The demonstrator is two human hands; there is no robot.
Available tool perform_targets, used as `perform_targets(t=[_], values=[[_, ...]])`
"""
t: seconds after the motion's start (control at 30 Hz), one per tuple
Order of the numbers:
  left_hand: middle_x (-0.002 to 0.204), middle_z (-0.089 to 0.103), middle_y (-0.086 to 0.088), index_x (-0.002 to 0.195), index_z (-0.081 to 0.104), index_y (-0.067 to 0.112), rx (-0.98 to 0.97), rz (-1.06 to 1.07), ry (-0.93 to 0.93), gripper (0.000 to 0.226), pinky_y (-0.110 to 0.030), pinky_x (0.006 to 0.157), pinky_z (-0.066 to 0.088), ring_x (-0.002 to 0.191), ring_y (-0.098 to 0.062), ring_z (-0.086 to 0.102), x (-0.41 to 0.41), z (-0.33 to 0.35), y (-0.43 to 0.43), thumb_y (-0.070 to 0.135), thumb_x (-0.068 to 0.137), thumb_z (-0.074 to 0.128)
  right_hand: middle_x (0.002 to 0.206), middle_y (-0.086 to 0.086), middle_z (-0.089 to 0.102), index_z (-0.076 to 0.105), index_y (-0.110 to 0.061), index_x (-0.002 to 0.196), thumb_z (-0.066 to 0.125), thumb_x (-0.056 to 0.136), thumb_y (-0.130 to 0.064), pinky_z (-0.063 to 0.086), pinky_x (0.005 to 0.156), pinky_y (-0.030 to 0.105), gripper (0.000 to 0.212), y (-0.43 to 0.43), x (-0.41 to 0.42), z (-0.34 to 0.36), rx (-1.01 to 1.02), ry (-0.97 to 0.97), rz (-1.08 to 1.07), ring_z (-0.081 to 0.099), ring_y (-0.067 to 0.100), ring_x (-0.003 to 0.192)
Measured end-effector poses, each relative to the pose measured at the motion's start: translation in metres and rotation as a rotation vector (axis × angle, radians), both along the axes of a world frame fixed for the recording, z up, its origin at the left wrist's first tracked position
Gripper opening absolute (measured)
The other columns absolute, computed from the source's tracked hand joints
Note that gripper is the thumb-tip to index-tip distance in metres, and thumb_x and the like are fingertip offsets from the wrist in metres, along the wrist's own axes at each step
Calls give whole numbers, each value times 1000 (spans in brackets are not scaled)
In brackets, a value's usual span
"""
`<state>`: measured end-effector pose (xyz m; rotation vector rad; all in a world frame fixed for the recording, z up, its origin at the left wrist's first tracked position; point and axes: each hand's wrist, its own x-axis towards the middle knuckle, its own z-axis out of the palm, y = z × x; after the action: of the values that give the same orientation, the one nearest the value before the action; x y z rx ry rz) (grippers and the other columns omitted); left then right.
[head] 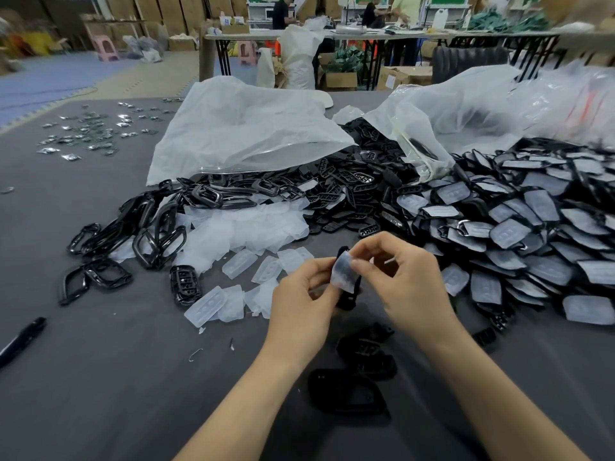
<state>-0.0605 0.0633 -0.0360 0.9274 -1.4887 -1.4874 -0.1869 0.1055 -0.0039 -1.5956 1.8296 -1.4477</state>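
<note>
- Nearest to me, two spare shells (349,390) lie on the grey counter (116,377), right under the wrists, one just behind the other.
- A black pen (21,339) lies off at the left edge.
- Both hands are up over the middle of the counter. The left hand (299,294) pinches the left edge of a clear pad (342,272) and the right hand (409,281) pinches its top corner with thumb and forefinger.
- A black shell (347,297) stands upright right behind that pad, pressed against it. Can't tell which hand actually carries it.
- Just left of the hands, loose pads (213,306) lie scattered flat, with one black frame (184,284) among them.
- Further left there's a messy heap of black frames (149,227), some stacked, some on their own.
- To the right, a big pile of finished pieces (532,234), black with clear pads on top, runs to the edge of the view.
- Behind those, two big clear bags: the left bag (246,128) lies slumped over black parts, the right bag (466,118) spills more of them.
- Far left, small shiny bits (90,131) are scattered about.
- Way back, people (283,13) stand at long tables, with cardboard boxes behind them.
</note>
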Motion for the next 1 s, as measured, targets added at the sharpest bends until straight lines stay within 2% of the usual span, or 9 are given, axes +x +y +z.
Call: perform_targets(t=[0.1, 0.17, 0.27, 0.4, 0.57, 0.63, 0.73, 0.83, 1.0], values=[[90, 76, 6, 98, 69, 33, -26, -6, 7, 12, -19, 64, 52, 85, -9, 71, 0, 1, 1, 31, 87, 67, 79, -9, 64, 68, -17, 84, 72, 81, -6, 38, 62, 10, 12, 0, 0, -2, -6, 115, -58, 55, 5, 69], [90, 76, 6, 98, 69, 32, -36, -12, 12, 12, -19, 64, 52, 86, -9, 71, 0, 1, 1, 24, 89, 67, 80, -10, 62, 68, -16, 84, 71, 81, -5, 38, 63, 10, 12, 0, 1, -2, -12, 168, -64, 52, 4, 71], [92, 76, 6, 100, 69, 26, -88, -29, 1, 22, -18, 72, 53, 90, -6, 71, 0, 0, 0, 7, 89, 66, 83, -4, 58, 68, -12, 82, 70, 80, -1, 39, 63, 9, 12, -2, 2, -3, -37, 122, -85, 50, 2, 69], [96, 76, 7, 105, 69, 24, -145, -58, -9, 27, -20, 82, 53, 94, -6, 70, 1, 1, 1, 2, 89, 65, 87, -4, 53, 66, -16, 81, 72, 80, -5, 42, 64, 12, 12, -4, 1, -5, 19, 37, -117, 49, 7, 67], [100, 75, 6, 107, 68, 24, -138, -77, 1, 25, -24, 85, 54, 96, -8, 70, 2, 1, 1, 6, 90, 65, 74, 2, 59, 57, -16, 82, 65, 81, 7, 51, 57, 22, 24, -4, -5, -1, 102, -448, -2, 55, 6, 57], [101, 75, 5, 107, 68, 25, -134, -71, 1, 25, -28, 87, 55, 97, -8, 70, 2, 1, 1, 7, 89, 66, 71, 3, 61, 60, -13, 81, 63, 81, 10, 51, 55, 20, 23, -5, -6, -1, 113, -509, 36, 57, 6, 55], [100, 75, 4, 106, 67, 26, -126, -56, -4, 26, -28, 87, 55, 97, -7, 70, 2, 1, 0, 6, 90, 65, 68, -11, 59, 64, -18, 85, 67, 80, 5, 50, 59, 22, 24, -3, -4, -2, 51, -302, 16, 53, 5, 57], [100, 75, 3, 104, 67, 27, -88, -43, 7, 25, -23, 85, 53, 96, -6, 69, 1, 3, 0, 7, 89, 65, 86, -7, 59, 69, -25, 91, 69, 79, 1, 46, 63, 18, 28, -2, 1, -4, -79, 69, -46, 54, 8, 65], [94, 76, 7, 100, 67, 30, -37, -31, 29, 25, -13, 71, 51, 90, -4, 70, 2, 4, 0, 7, 89, 66, 87, -5, 59, 67, -17, 80, 69, 81, 3, 41, 59, 12, 20, -3, 7, -8, -118, 107, -81, 54, 13, 67]])
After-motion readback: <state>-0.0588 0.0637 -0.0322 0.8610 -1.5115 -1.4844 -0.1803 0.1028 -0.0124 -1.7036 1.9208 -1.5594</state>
